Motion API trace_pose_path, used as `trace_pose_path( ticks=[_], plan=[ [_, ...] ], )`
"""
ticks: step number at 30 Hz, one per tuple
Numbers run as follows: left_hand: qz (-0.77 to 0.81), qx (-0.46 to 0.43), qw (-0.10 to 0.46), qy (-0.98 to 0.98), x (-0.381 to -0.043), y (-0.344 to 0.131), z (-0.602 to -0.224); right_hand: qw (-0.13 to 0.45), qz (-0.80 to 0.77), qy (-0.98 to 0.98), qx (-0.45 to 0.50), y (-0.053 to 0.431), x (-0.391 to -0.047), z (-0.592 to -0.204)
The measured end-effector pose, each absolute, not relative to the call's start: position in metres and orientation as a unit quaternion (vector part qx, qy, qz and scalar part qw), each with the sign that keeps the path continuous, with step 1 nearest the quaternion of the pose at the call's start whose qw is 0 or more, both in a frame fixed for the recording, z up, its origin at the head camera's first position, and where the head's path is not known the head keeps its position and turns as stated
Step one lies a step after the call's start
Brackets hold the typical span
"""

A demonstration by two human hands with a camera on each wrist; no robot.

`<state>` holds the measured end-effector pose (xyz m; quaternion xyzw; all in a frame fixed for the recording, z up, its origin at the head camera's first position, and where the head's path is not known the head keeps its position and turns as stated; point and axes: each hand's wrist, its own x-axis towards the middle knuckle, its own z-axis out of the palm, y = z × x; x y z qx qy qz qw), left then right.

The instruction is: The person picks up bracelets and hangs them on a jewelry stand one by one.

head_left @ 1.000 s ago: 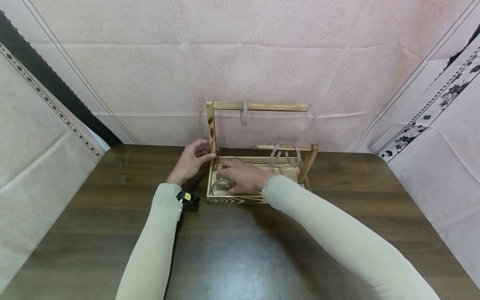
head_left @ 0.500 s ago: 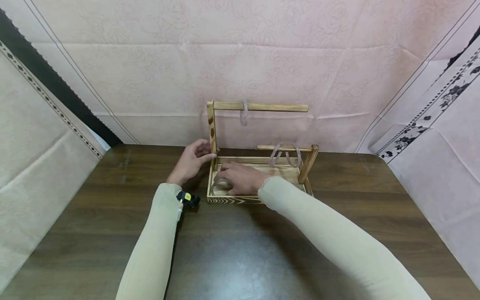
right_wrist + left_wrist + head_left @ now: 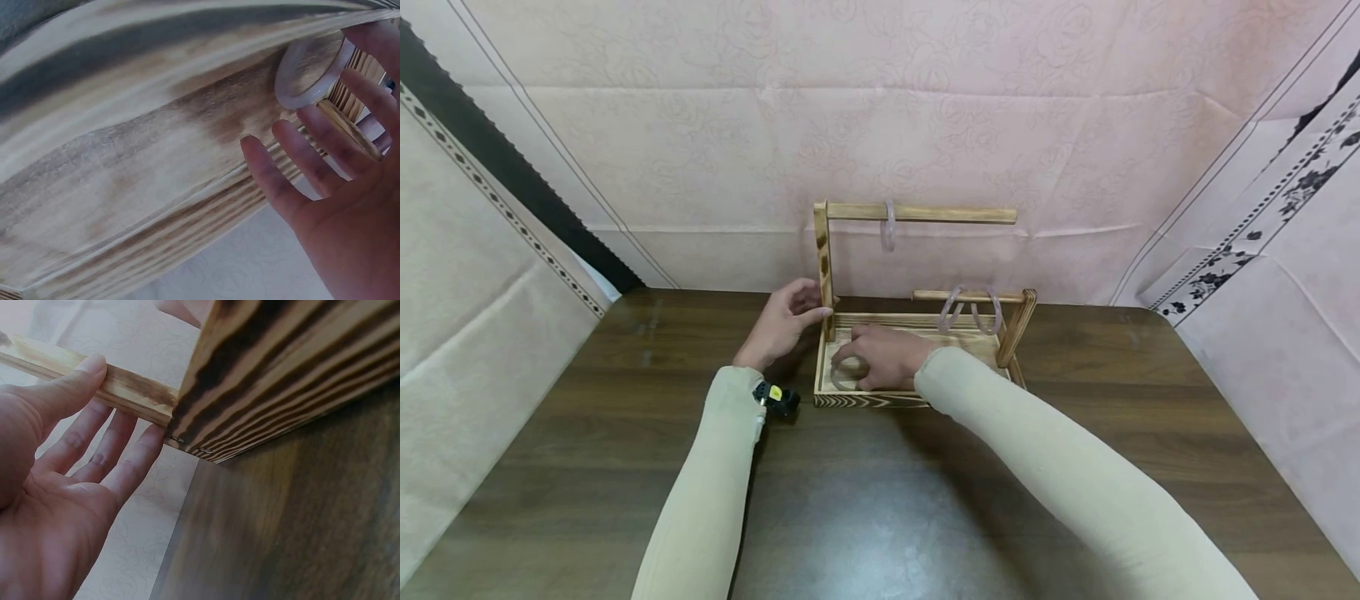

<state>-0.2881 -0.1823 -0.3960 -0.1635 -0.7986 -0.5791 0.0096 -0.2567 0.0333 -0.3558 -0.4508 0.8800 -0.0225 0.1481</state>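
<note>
A wooden bangle stand (image 3: 872, 401) with a shallow tray base and two bars stands on the table. My left hand (image 3: 784, 324) holds its tall left post (image 3: 823, 258); in the left wrist view the thumb lies on one face of the post (image 3: 140, 387) and the fingers reach behind. Inside the tray's left part, my right hand (image 3: 887, 357) pinches a pale translucent bangle (image 3: 299, 100) between thumb and index finger, the other fingers spread. The bangle stands tilted, and the hand partly covers it in the head view.
One bangle (image 3: 888, 227) hangs on the upper bar (image 3: 955, 214). Two bangles (image 3: 993, 311) hang on the lower bar (image 3: 927, 295) at the right. A pale patterned cloth (image 3: 925, 142) rises behind the brown table (image 3: 850, 500).
My right hand has shifted slightly within the tray, and the bangle at its fingertips has moved a little to the right and tipped up. My left hand has stayed on the post.
</note>
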Motion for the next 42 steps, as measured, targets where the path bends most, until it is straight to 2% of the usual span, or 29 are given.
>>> trace_pose_path(
  ticks=[14,27,32,42],
  plan=[
    [-0.573,-0.160,0.008,-0.804,-0.2863,-0.1805,-0.3933,0.116,-0.041,0.873,-0.473,0.0275,-0.2569,-0.3639],
    [-0.577,-0.152,-0.002,-0.803,-0.2860,-0.1795,-0.3914,0.131,-0.042,0.888,-0.439,0.0287,-0.2560,-0.3630],
    [-0.577,-0.148,-0.010,-0.803,-0.2844,-0.1787,-0.3876,0.115,-0.049,0.886,-0.446,0.0302,-0.2565,-0.3631],
    [-0.575,-0.159,0.007,-0.803,-0.2872,-0.1815,-0.3939,0.099,-0.061,0.892,-0.438,0.0358,-0.2553,-0.3615]
  ],
)
